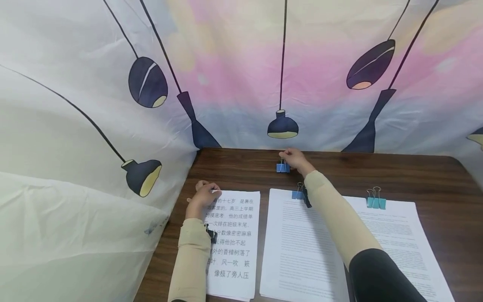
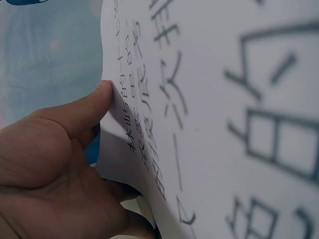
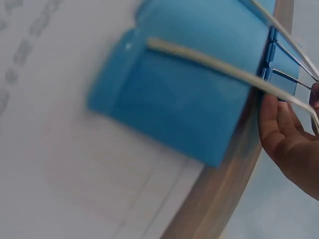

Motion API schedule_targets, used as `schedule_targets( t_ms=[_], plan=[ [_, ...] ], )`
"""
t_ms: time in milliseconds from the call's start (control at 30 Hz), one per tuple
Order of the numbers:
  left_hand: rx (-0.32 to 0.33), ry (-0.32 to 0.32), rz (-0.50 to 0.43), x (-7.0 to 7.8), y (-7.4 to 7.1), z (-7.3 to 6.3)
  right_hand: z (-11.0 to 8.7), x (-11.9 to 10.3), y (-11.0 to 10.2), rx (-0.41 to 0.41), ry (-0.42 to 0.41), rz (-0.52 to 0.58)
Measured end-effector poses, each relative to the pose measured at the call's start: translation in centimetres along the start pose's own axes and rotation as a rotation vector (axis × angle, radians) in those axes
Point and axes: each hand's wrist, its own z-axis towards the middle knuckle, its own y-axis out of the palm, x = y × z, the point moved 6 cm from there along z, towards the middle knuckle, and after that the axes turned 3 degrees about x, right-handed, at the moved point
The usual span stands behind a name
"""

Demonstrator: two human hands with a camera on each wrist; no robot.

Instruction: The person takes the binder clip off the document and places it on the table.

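Observation:
My left hand (image 1: 205, 193) is at the top left corner of the left stack of printed paper (image 1: 235, 260). In the left wrist view the thumb lies on the sheets' edge and the other fingers are partly hidden behind the paper. Near the far edge of the table, my right hand (image 1: 295, 158) pinches a blue binder clip (image 1: 283, 168) by its wire handles. The right wrist view shows that same hand (image 3: 294, 134) at the small blue clip (image 3: 286, 62), beyond a larger-looking blue binder clip (image 3: 184, 94) fastened on paper.
A middle paper stack (image 1: 302, 260) bears a blue binder clip (image 1: 297, 195) at its top edge. The right stack (image 1: 400, 235) has a teal binder clip (image 1: 376, 203). They lie on a dark wooden table (image 1: 445, 180) with a lamp-patterned cloth (image 1: 234, 75) behind.

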Motion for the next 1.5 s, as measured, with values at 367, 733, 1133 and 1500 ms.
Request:
schedule_targets(
  t_ms=[367,733,1133,1500],
  plan=[
    [-0.033,0.011,0.008,-0.3,0.2,-0.3,-0.5,0.2,-1.8,0.034,-0.074,0.004],
    [-0.038,0.025,-0.192,-1.0,-2.0,-0.9,-3.6,0.0,-7.5,-0.091,-0.118,0.024],
    [0.144,0.287,-0.120,7.7,-4.8,-4.3,-7.7,-0.3,-10.4,-0.034,-0.224,0.010],
    [0.019,0.406,-0.262,14.9,3.7,-4.0,-9.4,2.4,-7.9,-0.031,-0.192,0.028]
  ],
)
